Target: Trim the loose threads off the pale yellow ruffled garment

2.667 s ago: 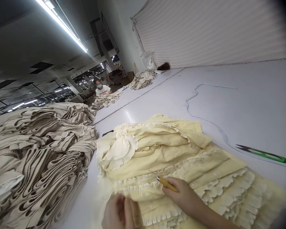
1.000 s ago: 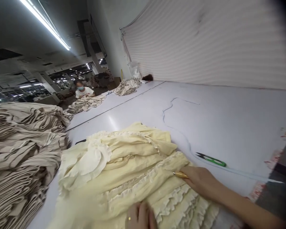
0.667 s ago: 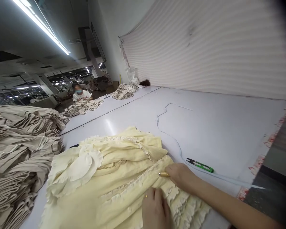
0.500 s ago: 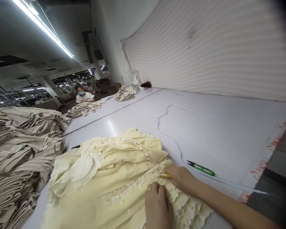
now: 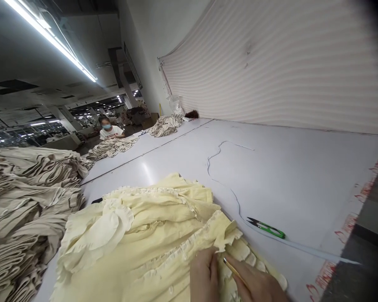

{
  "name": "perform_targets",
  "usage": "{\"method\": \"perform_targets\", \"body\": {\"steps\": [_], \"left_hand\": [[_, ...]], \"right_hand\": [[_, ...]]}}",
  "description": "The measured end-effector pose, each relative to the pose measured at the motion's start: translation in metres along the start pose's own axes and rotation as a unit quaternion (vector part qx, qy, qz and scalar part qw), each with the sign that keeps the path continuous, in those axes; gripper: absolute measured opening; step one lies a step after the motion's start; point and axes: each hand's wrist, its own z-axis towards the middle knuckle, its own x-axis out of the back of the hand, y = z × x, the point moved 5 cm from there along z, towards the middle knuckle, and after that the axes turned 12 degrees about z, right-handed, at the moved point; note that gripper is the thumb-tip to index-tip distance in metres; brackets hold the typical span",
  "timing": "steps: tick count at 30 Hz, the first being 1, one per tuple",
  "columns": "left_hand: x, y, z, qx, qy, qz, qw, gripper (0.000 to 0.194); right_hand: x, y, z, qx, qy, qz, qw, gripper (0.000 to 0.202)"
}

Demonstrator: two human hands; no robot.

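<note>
The yellow garment (image 5: 164, 235) lay rumpled across the smooth, pale counter (image 5: 290, 184) in front of me, its soft cloth in loose folds, with rows of ruffled trim and a rounded, frilled collar. My left hand (image 5: 204, 272) had its fingers bent close together, pinching the ruffled cloth. My right hand (image 5: 258, 281) gripped a slim wooden handle (image 5: 237, 272) with a metal collar, fingers curled around it. Green-handled snips (image 5: 266, 227) lay beside the garment, close to a thin, wavy pale cord (image 5: 236, 201).
</note>
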Motion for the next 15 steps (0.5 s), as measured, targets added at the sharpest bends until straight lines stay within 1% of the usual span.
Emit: {"method": "perform_targets", "body": {"steps": [1,3,4,5,6,7,8,9,10,11,12,13,14,15], "left_hand": [[-0.006,-0.003,-0.002,-0.013,0.016,0.016,1.000,0.032],[-0.024,-0.006,-0.007,-0.059,0.069,0.083,0.992,0.031],[-0.035,-0.006,-0.011,-0.098,0.096,0.138,0.981,0.029],[-0.046,-0.005,-0.015,-0.135,0.128,0.199,0.962,0.029],[-0.056,-0.003,-0.019,-0.155,0.153,0.254,0.942,0.031],[-0.063,-0.001,-0.022,-0.165,0.166,0.297,0.926,0.034],[-0.067,0.001,-0.023,-0.162,0.167,0.326,0.916,0.036],[-0.066,0.004,-0.021,-0.146,0.153,0.338,0.917,0.036],[-0.060,0.005,-0.018,-0.118,0.124,0.328,0.929,0.031],[-0.051,0.007,-0.012,-0.084,0.089,0.306,0.944,0.026],[-0.039,0.006,-0.006,-0.034,0.056,0.263,0.963,0.024],[-0.028,0.005,0.000,0.013,0.019,0.197,0.980,0.023],[-0.014,0.006,0.006,0.034,0.018,0.174,0.984,0.023],[-0.002,0.005,0.010,0.061,0.030,0.165,0.984,0.026]], "right_hand": [[-0.008,0.000,0.001,0.011,0.008,-0.035,0.999,0.046],[-0.024,0.002,0.003,0.026,0.024,-0.119,0.992,0.048],[-0.032,0.003,0.003,0.028,0.032,-0.161,0.986,0.049],[-0.038,0.005,0.003,0.024,0.036,-0.196,0.980,0.048],[-0.044,0.007,0.002,0.016,0.037,-0.222,0.974,0.048],[-0.047,0.010,0.003,0.007,0.034,-0.242,0.970,0.048],[-0.047,0.012,0.003,0.002,0.026,-0.253,0.967,0.048],[-0.045,0.014,0.004,0.008,0.011,-0.254,0.967,0.049],[-0.040,0.014,0.005,0.022,-0.008,-0.248,0.969,0.052],[-0.031,0.013,0.005,0.042,-0.032,-0.232,0.971,0.055],[-0.019,0.011,0.005,0.065,-0.060,-0.201,0.975,0.059],[-0.005,0.008,0.005,0.083,-0.083,-0.165,0.979,0.061],[0.010,0.004,0.005,0.086,-0.107,-0.107,0.985,0.060],[0.027,0.000,0.005,0.070,-0.110,-0.044,0.991,0.058]]}}
